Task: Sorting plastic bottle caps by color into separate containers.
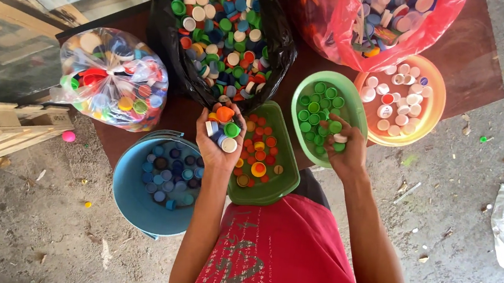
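Seen from above, near the middle of the frame, the person's left hand (219, 138) is turned palm up and cupped, fingers loosely curled around a small pile of mixed bottle caps (223, 128): orange, white, green and blue. It hovers between the black bag (276, 37) above it and the blue bucket (132, 191) below and to its left. To the right of centre, the right hand (344, 151) is curled, fingertips pinching a white cap (340, 138) with a green cap (338, 147) just beneath it, at the lower rim of the light green bowl (357, 109), which holds green caps.

Between the two hands sits a dark green rectangular tub (281, 192) of red, orange and yellow caps. The blue bucket holds blue caps. The open black bag, at upper centre, is full of caps in many colours. At upper right, a red plastic bag (328, 30) holds more caps, and just below it an orange bowl (435, 112) holds white ones. At left, a knotted clear bag (114, 78) is stuffed with mixed caps. The containers rest on a brown board (469, 65) on dusty ground. The person's red shirt (289, 259) fills the bottom centre.
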